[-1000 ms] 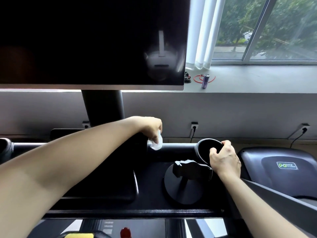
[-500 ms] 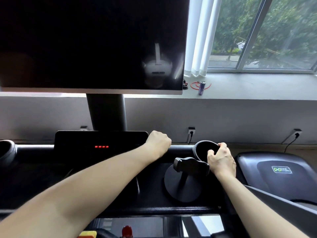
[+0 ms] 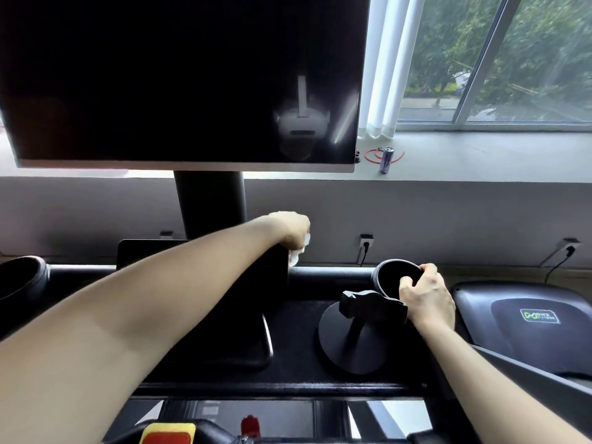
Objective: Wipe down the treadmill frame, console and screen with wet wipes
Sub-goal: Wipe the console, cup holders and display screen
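My left hand (image 3: 290, 229) grips a white wet wipe (image 3: 296, 253) against the upper right corner of the small black console panel (image 3: 269, 277). My forearm hides most of that panel. Above hangs the large dark screen (image 3: 179, 78) on a black post (image 3: 209, 203). My right hand (image 3: 424, 294) holds the rim of the black cup holder (image 3: 392, 277) at the right end of the treadmill's black crossbar (image 3: 330, 275).
A black phone stand (image 3: 358, 334) sits on the console tray in front of the cup holder. A second cup holder (image 3: 22, 277) is at far left. A neighbouring treadmill's hood (image 3: 525, 315) lies right. A can (image 3: 387, 160) stands on the window sill.
My left hand rose from the crossbar to the console panel's top right corner, and the wipe shows again. The right hand stays on the cup holder. The view tilted slightly.
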